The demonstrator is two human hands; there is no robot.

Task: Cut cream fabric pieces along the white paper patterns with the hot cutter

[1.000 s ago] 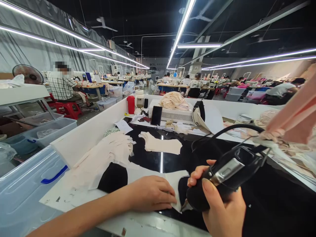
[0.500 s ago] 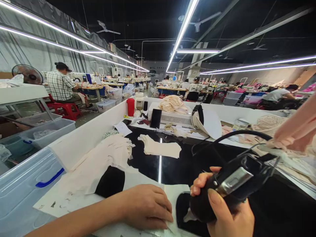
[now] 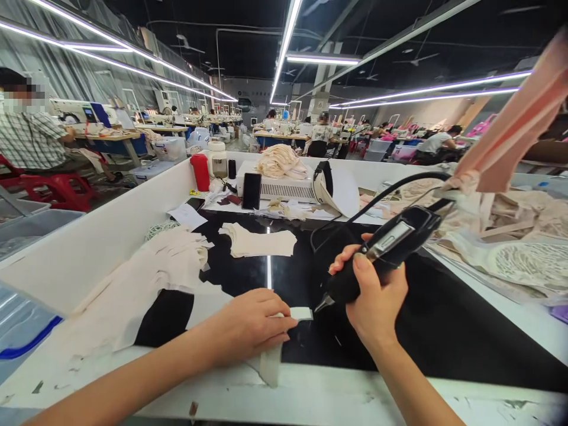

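I count two hands of mine: one left hand [image 3: 248, 322], one right hand [image 3: 377, 299]. One black corded hand tool [image 3: 386, 251] and one white fabric strip [image 3: 302, 313]. Two lots of cream cut pieces: one small stack [image 3: 260, 242], one larger spread [image 3: 168, 266]. One red bottle [image 3: 201, 171], one white jar [image 3: 217, 163], one phone [image 3: 251, 190].

- A stack of cream cut pieces [image 3: 260, 242] is laid just beyond the grip, on the black tabletop [image 3: 444, 322].
- A red bottle [image 3: 200, 172] and a black phone [image 3: 251, 190] are stood farther beyond, to its left; the phone is set against a white slatted unit [image 3: 286, 189].
- Lace fabric [image 3: 519, 260] is heaped to its right.
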